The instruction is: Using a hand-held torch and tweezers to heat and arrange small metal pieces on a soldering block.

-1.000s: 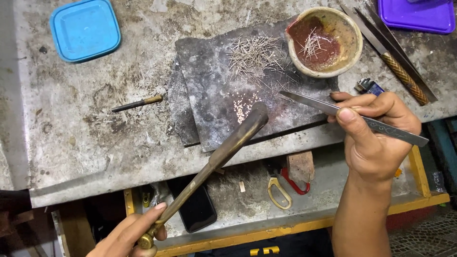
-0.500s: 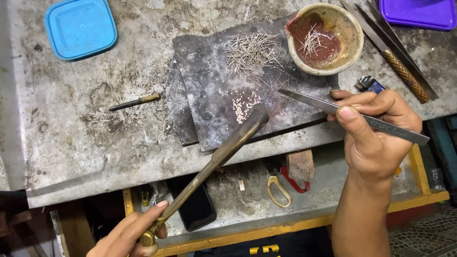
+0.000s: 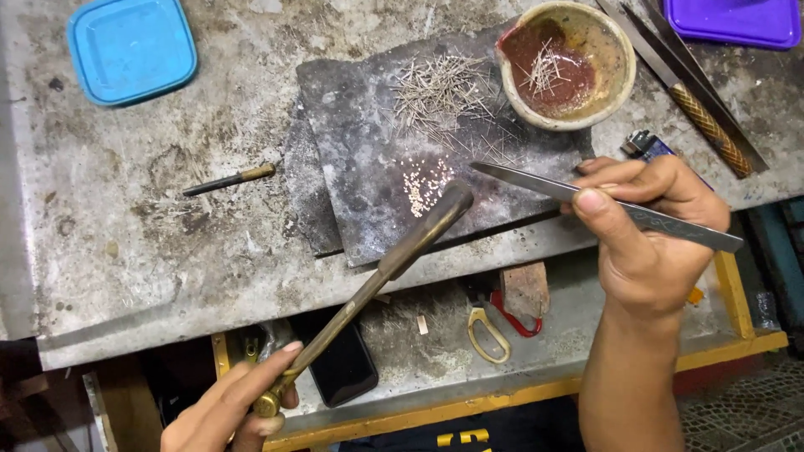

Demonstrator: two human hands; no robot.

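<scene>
Matt, scuffed metal slab (image 3: pixel 368 209) — dull brass torch (image 3: pixel 394 259), steel tweezers (image 3: pixel 536 182).

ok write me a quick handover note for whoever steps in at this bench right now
Left hand: grips the base of a long brass torch, its tip just over the small pale beads on the dark slab.
Right hand: holds flat metal tweezers, tip pointing at the slab near the torch tip, nothing visibly pinched.
On the slab: a heap of thin wire bits behind the beads. Beside it, a clay bowl with reddish contents and a few wire bits.
Done: beads and wires laid out.
Left: no flame visible at the torch tip; beads lie loose.
</scene>
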